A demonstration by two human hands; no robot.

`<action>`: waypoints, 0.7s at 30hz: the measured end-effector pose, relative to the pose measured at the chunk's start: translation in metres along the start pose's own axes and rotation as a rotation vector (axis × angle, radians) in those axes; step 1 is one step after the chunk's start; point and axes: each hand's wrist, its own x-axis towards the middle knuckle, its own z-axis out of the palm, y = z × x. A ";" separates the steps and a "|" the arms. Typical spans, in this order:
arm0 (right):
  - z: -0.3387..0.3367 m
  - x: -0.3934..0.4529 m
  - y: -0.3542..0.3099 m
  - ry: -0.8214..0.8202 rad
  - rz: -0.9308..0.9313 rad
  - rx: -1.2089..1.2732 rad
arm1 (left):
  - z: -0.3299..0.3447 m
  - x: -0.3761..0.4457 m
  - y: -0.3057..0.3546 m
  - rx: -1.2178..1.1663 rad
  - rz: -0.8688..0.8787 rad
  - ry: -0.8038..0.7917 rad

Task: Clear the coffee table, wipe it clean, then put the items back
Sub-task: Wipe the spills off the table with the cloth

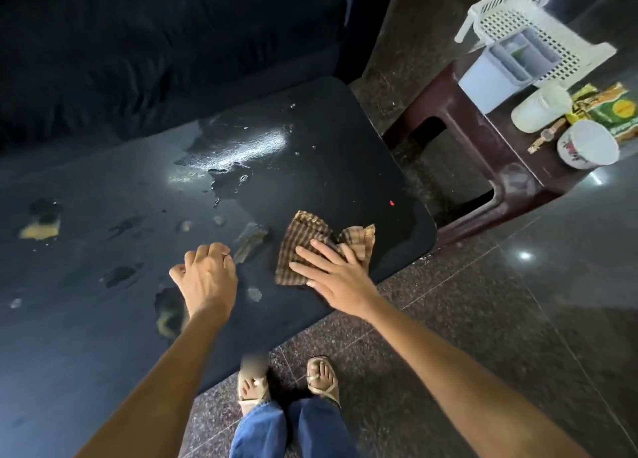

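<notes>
Dark glossy coffee table [328, 140]: cleared, wet across the far half. Brown checked cloth [303, 247] at near right corner, pressed flat by right hand [331, 274], fingers straight and spread. Left hand [207, 278] curled in a fist, holding nothing visible. Risks: pooled water pushed off the edge onto polished floor tiles [483, 319]; chipped patches snagging cloth.

No readable text anywhere. Green-yellow packet [618, 112] on the stool [483, 126] has print, too blurred to read.
</notes>
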 end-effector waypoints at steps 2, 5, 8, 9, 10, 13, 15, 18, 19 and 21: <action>-0.003 -0.007 0.042 0.015 0.133 -0.022 | -0.002 0.002 0.001 0.003 -0.005 0.014; -0.010 -0.009 0.074 0.090 0.656 0.143 | -0.001 0.000 0.001 -0.011 -0.022 0.033; -0.013 0.016 0.046 0.140 0.959 0.243 | 0.003 -0.005 0.003 -0.015 -0.053 0.030; -0.012 0.022 0.027 0.142 0.959 0.251 | 0.005 -0.009 0.006 -0.020 -0.066 0.028; -0.009 0.023 0.006 0.140 0.891 0.244 | 0.008 -0.013 0.009 -0.025 -0.078 0.025; 0.000 -0.001 -0.040 0.054 0.452 0.157 | 0.014 -0.025 0.023 -0.040 -0.085 0.009; -0.004 -0.018 -0.018 -0.007 0.126 0.129 | 0.017 -0.029 0.031 -0.035 -0.074 0.002; -0.013 -0.036 0.052 -0.045 -0.006 0.028 | 0.018 -0.030 0.039 -0.025 -0.060 0.004; -0.016 -0.041 0.078 -0.028 0.121 0.040 | 0.018 -0.029 0.040 -0.033 -0.064 0.006; -0.016 -0.045 0.129 0.030 0.538 0.138 | 0.018 -0.028 0.040 -0.043 -0.074 0.017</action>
